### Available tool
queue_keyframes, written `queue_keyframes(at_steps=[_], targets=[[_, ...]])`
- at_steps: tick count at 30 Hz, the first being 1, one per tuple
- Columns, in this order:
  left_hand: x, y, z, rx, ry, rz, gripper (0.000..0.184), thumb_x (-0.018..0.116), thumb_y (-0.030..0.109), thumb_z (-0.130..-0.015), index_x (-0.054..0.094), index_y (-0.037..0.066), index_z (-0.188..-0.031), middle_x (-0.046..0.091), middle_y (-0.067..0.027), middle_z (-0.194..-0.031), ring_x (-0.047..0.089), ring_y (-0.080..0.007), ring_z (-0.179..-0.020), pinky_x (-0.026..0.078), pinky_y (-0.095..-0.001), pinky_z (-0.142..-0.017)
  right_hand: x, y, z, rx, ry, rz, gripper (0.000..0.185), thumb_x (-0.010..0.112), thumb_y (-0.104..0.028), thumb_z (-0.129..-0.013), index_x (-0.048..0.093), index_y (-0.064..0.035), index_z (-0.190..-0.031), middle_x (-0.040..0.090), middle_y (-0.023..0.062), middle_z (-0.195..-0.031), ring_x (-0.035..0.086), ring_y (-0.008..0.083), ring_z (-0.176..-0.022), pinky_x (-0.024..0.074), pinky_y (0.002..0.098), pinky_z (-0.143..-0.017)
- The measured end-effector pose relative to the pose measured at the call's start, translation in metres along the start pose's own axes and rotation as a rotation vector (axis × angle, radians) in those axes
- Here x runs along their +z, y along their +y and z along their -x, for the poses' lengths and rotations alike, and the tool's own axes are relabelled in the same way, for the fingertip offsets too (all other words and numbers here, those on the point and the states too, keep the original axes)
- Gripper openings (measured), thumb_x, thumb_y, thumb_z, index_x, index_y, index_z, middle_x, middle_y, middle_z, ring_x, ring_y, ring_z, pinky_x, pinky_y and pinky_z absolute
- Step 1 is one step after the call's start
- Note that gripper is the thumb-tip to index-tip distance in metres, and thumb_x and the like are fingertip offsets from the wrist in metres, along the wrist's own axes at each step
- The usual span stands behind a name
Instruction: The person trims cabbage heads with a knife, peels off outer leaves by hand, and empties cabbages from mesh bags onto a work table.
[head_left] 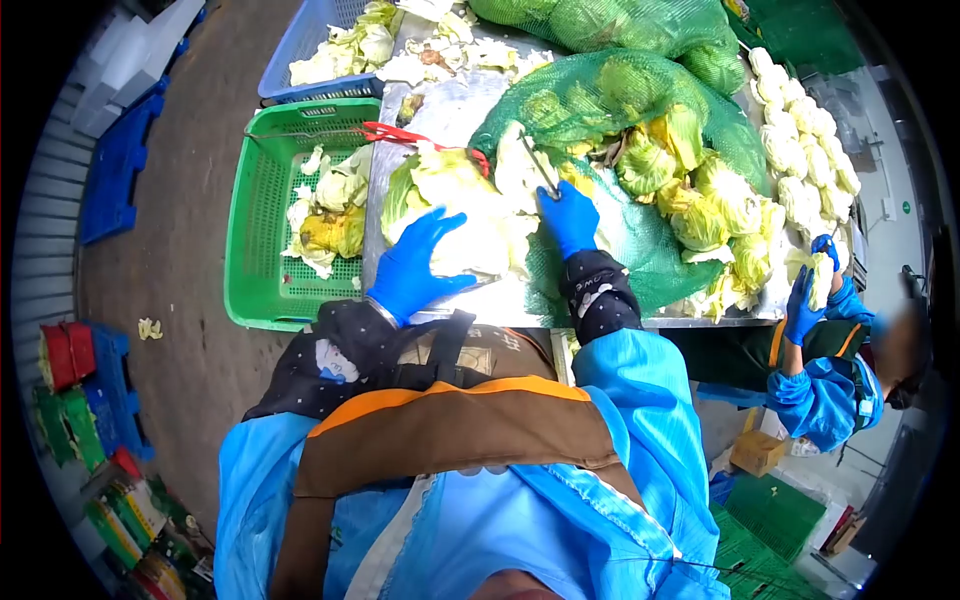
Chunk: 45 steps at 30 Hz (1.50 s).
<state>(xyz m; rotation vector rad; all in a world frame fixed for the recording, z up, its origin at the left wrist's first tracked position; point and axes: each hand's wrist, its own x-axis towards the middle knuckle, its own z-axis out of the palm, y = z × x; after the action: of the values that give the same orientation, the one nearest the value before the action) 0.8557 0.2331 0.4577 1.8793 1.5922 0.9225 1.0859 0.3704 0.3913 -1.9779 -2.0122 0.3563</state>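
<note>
Where the person (450, 440) stands, a big metal table (445, 110) stretches out in front. On the right side, another person (825, 370) in blue holds a small pale cabbage (820, 282) in two blue gloves (802, 305).

Two green net bags lie on the table. The far bag (600, 18) is full of green cabbages. The near bag (640, 90) has round cabbages under its net, and its loose part spreads down to the front edge. To the left sits a green basket (238, 230) with some pale leaves and a yellow-brown lump inside. Behind it is a blue basket (325, 92) with more leaves. A long heap of pale cabbages (800, 130) fills the far right side, and a pile of yellow-green cabbages (700, 215) lies in the middle, by the near bag.

Between the green basket and the near bag is a big pale cabbage (465, 220), right in front of the person. The left hand (418, 262), in a blue glove, is spread wide at its left side. The right hand (570, 218) is closed around a thin, dark knife (540, 165). The blade points away, next to a pale leaf (515, 172). A bright red string (395, 134) lies just behind the big cabbage.
</note>
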Motion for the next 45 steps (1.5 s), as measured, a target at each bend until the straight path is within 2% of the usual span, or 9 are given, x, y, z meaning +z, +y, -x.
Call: queue_keyframes(at_steps=[6,10,23,25,27,29,36,40,45], targets=[[0.015,-0.046,-0.008,-0.388,0.199,0.498,0.058,0.081,0.025,-0.067,0.054,0.003,-0.114,0.062,-0.0113,-0.104,0.058,-0.0171,-0.095,0.047,-0.0299,-0.085,-0.042,-0.005,0.032,0.051,0.077,-0.381,0.050,0.061,-0.047,-0.081,0.055,-0.0132,-0.117,0.060,0.0098,-0.063,0.060,0.0276,-0.057,0.0459,0.0385,-0.054],[0.015,-0.053,-0.026,-0.622,0.237,0.921,0.043,0.074,0.016,-0.075,0.055,0.000,-0.110,0.062,-0.0080,-0.104,0.058,-0.0142,-0.093,0.046,-0.0280,-0.082,-0.059,-0.009,0.095,-0.313,-0.200,-0.316,0.058,0.054,-0.044,-0.087,0.038,-0.0168,-0.136,0.056,0.0102,-0.055,0.057,0.0276,-0.048,0.0439,0.0375,-0.047],[0.013,-0.063,-0.035,-0.734,0.131,1.018,0.043,0.070,0.018,-0.080,0.053,0.001,-0.116,0.061,-0.0075,-0.107,0.058,-0.0152,-0.094,0.046,-0.0279,-0.083,-0.040,-0.030,0.089,-0.141,-0.297,-0.151,0.060,0.044,-0.050,-0.091,0.039,-0.0096,-0.135,0.061,0.0104,-0.061,0.060,0.0284,-0.053,0.0465,0.0377,-0.052],[0.011,-0.058,-0.034,-0.752,0.125,1.029,0.043,0.070,0.018,-0.080,0.053,0.001,-0.116,0.061,-0.0071,-0.107,0.058,-0.0146,-0.095,0.045,-0.0275,-0.083,0.018,-0.020,0.080,-0.328,0.081,-0.506,0.054,0.043,-0.046,-0.093,0.043,-0.0077,-0.130,0.053,0.0083,-0.055,0.050,0.0229,-0.045,0.0420,0.0341,-0.046],[0.014,-0.060,-0.032,-0.737,0.135,1.038,0.043,0.070,0.018,-0.080,0.053,0.001,-0.116,0.061,-0.0067,-0.108,0.057,-0.0139,-0.096,0.045,-0.0271,-0.084,-0.011,-0.039,0.077,0.510,-0.321,-1.551,0.049,0.038,-0.044,-0.096,0.050,-0.0033,-0.122,0.041,0.0009,-0.049,0.035,0.0108,-0.038,0.0314,0.0254,-0.039],[0.022,-0.071,-0.029,-0.681,0.140,1.033,0.044,0.070,0.017,-0.080,0.053,0.001,-0.117,0.061,-0.0063,-0.108,0.057,-0.0132,-0.096,0.045,-0.0268,-0.084,-0.009,-0.038,0.062,0.134,-0.263,-1.248,0.050,0.036,-0.044,-0.097,0.047,-0.0050,-0.127,0.036,-0.0038,-0.050,0.031,0.0056,-0.039,0.0267,0.0215,-0.039],[0.015,-0.059,-0.032,-0.733,0.131,1.035,0.044,0.069,0.017,-0.081,0.052,0.000,-0.117,0.060,-0.0055,-0.106,0.056,-0.0126,-0.094,0.044,-0.0260,-0.083,-0.041,-0.080,0.025,-0.555,-0.169,-0.119,0.066,0.067,-0.047,-0.072,0.049,-0.0168,-0.128,0.065,0.0113,-0.075,0.064,0.0274,-0.064,0.0502,0.0348,-0.056],[0.023,-0.071,-0.027,-0.589,0.156,0.946,0.046,0.070,0.019,-0.080,0.050,0.000,-0.118,0.059,-0.0067,-0.108,0.055,-0.0128,-0.096,0.044,-0.0260,-0.084,-0.032,-0.089,-0.019,-0.524,-0.198,-0.033,0.035,0.067,-0.042,-0.072,0.065,-0.0132,-0.092,0.064,0.0123,-0.075,0.063,0.0316,-0.070,0.0492,0.0398,-0.060],[0.030,-0.071,-0.015,-0.589,0.196,0.917,0.054,0.072,0.019,-0.078,0.045,0.001,-0.121,0.056,-0.0086,-0.109,0.052,-0.0135,-0.099,0.043,-0.0268,-0.086,0.048,-0.057,-0.070,-0.096,-0.155,-0.272,0.041,0.068,-0.038,-0.071,0.066,-0.0036,-0.095,0.065,0.0208,-0.087,0.063,0.0360,-0.082,0.0496,0.0413,-0.071]])
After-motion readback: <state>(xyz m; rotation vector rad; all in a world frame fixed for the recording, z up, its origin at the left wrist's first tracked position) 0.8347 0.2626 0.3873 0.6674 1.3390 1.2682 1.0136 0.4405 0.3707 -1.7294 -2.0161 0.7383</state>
